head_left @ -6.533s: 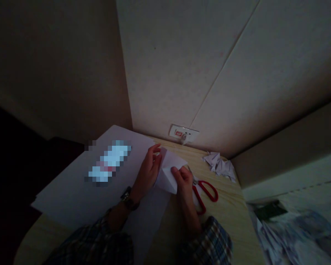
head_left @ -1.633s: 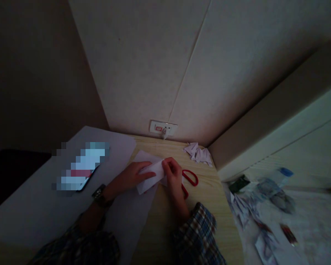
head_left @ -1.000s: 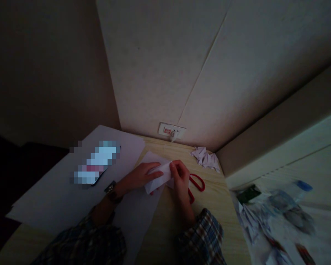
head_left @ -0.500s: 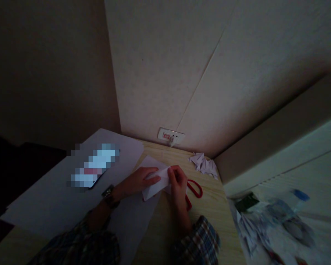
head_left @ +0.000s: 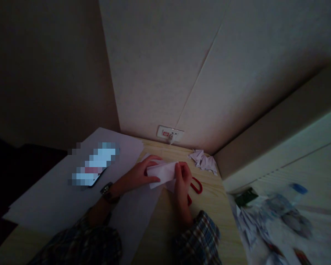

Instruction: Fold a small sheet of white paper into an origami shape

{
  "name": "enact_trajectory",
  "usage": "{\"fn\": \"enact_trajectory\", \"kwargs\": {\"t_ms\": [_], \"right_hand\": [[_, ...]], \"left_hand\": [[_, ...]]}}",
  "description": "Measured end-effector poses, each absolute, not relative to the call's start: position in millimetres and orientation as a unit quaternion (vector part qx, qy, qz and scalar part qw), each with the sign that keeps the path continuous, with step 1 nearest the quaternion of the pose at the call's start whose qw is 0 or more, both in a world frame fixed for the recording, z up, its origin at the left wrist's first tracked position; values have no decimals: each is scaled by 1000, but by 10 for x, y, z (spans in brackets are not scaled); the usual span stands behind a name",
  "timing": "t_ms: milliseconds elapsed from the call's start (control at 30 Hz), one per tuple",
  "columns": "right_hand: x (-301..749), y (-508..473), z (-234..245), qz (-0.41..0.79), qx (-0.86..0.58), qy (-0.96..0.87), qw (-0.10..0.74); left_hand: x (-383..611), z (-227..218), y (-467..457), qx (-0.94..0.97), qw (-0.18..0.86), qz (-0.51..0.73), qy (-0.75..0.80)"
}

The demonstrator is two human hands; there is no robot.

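Note:
Both hands hold a folded piece of white paper above the wooden desktop. My left hand curls round its left end, thumb along the near edge and fingers behind the far edge. At the right end, my right hand pinches the paper between thumb and bent fingers. More white paper lies beneath the held piece, partly covered by it. Scissors with red handles rest just right of my right hand; their blades are hidden.
Large white sheets cover the desk's left side, with a lit phone on them. Folded paper pieces lie at the back right. A wall socket holds a plug. Beyond the desk's right edge are a bottle and other clutter.
The folded paper has tilted up and moved slightly right. My left hand has opened wider around its left end, and my right hand has shifted a little right, still pinching it.

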State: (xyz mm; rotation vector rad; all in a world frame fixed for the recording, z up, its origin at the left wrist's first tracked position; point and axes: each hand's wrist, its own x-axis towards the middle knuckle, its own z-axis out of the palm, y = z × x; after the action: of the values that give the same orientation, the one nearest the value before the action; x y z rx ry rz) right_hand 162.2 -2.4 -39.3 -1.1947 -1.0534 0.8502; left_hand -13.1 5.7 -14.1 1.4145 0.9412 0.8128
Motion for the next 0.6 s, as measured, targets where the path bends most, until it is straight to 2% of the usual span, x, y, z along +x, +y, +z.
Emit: {"fn": "enact_trajectory", "kwargs": {"t_ms": [100, 400, 600], "right_hand": [[1622, -37, -374, 344, -528, -445, 636], [1640, -5, -393, 301, -533, -372, 698], [1603, -28, -383, 317, -532, -393, 680]], "left_hand": [[-146, -106, 70, 570, 623, 383, 374], [-169, 30, 69, 522, 628, 438, 376], [-129, 28, 68, 538, 563, 473, 412]]}}
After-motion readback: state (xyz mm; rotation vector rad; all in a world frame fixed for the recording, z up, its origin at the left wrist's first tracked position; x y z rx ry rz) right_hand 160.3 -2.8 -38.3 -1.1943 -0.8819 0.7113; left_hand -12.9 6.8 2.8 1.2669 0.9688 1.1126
